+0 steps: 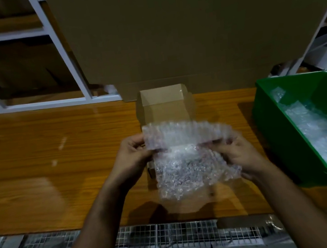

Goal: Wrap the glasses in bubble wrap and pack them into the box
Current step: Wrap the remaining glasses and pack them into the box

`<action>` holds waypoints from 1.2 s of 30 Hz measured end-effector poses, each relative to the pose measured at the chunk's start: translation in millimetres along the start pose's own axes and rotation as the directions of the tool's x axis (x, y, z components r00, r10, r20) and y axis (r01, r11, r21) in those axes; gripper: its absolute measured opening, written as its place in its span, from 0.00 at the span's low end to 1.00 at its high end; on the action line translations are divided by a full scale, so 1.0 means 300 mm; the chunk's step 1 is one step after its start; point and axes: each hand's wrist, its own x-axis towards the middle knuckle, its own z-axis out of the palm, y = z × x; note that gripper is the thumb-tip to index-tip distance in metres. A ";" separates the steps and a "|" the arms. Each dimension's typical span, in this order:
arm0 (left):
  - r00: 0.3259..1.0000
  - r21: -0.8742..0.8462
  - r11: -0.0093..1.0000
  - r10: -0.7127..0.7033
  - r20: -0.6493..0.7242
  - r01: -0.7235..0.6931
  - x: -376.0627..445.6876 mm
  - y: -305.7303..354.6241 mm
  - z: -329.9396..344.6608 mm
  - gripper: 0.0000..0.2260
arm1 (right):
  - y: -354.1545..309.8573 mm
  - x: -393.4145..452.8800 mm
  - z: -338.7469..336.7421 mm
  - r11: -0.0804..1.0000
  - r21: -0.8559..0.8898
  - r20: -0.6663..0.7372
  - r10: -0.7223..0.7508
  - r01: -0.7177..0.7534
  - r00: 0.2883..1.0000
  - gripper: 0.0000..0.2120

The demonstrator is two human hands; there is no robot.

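A sheet of clear bubble wrap (pixel 193 161) is held above the wooden table, its top edge folded over toward me and blurred. My left hand (pixel 133 155) pinches its upper left corner. My right hand (pixel 238 153) grips its right side. Whether glasses lie inside the wrap is hidden by the bubbles. Just behind the wrap, a small open cardboard box (pixel 164 107) stands on the table with its far flap upright; part of the box shows below my left hand.
A green plastic bin (pixel 270 113) holding more bubble wrap (pixel 325 132) stands at the right of the table (pixel 37 162). A large cardboard sheet (pixel 187 32) leans behind the box. White shelf frames (pixel 59 50) stand at back left and right. A wire grid runs below the table's near edge.
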 end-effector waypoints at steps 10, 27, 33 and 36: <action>0.971 0.005 0.983 -0.184 0.154 0.186 0.032 0.021 -0.024 0.19 | 0.005 0.027 -0.061 0.988 -0.102 0.246 -0.086 0.114 0.965 0.21; 0.981 -0.100 0.988 -0.132 -0.140 0.119 -0.098 -0.104 0.190 0.12 | 0.112 -0.084 0.038 0.882 0.357 0.266 0.222 -0.309 0.938 0.46; 0.990 -0.001 0.993 -0.120 -0.068 0.120 -0.117 -0.107 0.148 0.07 | 0.095 -0.080 0.047 0.986 -0.013 -0.002 0.164 -0.164 0.987 0.19; 0.995 -0.030 0.995 -0.094 -0.045 0.093 -0.112 -0.090 0.137 0.07 | 0.072 -0.093 0.042 0.988 -0.071 0.097 0.142 -0.135 0.985 0.16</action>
